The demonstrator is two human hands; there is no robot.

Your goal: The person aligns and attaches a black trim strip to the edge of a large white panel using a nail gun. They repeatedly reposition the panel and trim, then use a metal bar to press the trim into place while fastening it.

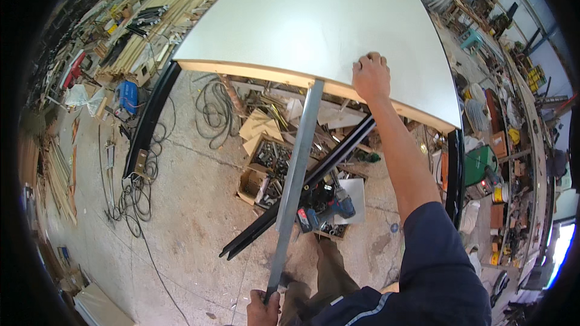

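While scanning rightward, notice first a black channel (pixel 148 127) at the near left corner of a white panel (pixel 302 15), probably set there as a side support. At the lower edge, find the left hand (pixel 263 309), wrapped around the near end of a grey metal bar (pixel 295 175), seemingly to keep it lined up, with the far end at the panel's wooden edge (pixel 248 71). Underneath, see a box of hardware (pixel 250 183), a diagonal black rail (pixel 333 159) and a blue cordless drill (pixel 343 204), perhaps placed within reach. Farther right, find the right hand (pixel 371 75) on the panel's face, with fingers curled, perhaps for bracing. Left forearm cut off below. Cannot tell whether fixed or merely touching at the bar's far end. Drill's tip hard to make out; panel's far end cropped. Right thumb and palm hidden; pinching or just resting, impossible to say.
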